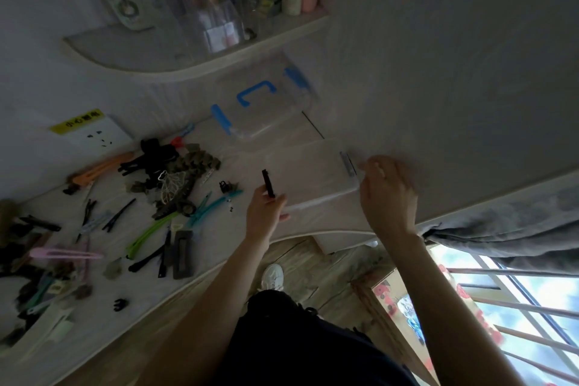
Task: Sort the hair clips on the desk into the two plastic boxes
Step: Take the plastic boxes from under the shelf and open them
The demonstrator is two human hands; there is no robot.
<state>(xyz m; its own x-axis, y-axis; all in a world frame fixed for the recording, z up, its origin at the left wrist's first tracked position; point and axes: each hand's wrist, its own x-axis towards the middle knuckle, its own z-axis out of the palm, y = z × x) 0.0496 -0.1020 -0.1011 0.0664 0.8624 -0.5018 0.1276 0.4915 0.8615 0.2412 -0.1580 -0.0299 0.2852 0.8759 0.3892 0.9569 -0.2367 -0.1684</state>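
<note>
My left hand (266,207) pinches a small black hair clip (268,182) upright at the near left edge of a clear plastic box (313,175) with a grey latch. My right hand (388,194) rests on that box's right end by the latch, fingers curled over the rim. Behind it, against the wall, stands a second clear box with blue latches and a blue handle (263,103). A heap of hair clips (169,182) in black, orange, green, teal and pink lies spread over the white desk (238,163) to the left.
A curved shelf (175,63) with a clear organiser and bottles hangs above the desk. A wall socket with a yellow label (94,131) sits at the left. Below the desk edge are wooden floor, a floral box (404,304), a grey curtain and a barred window.
</note>
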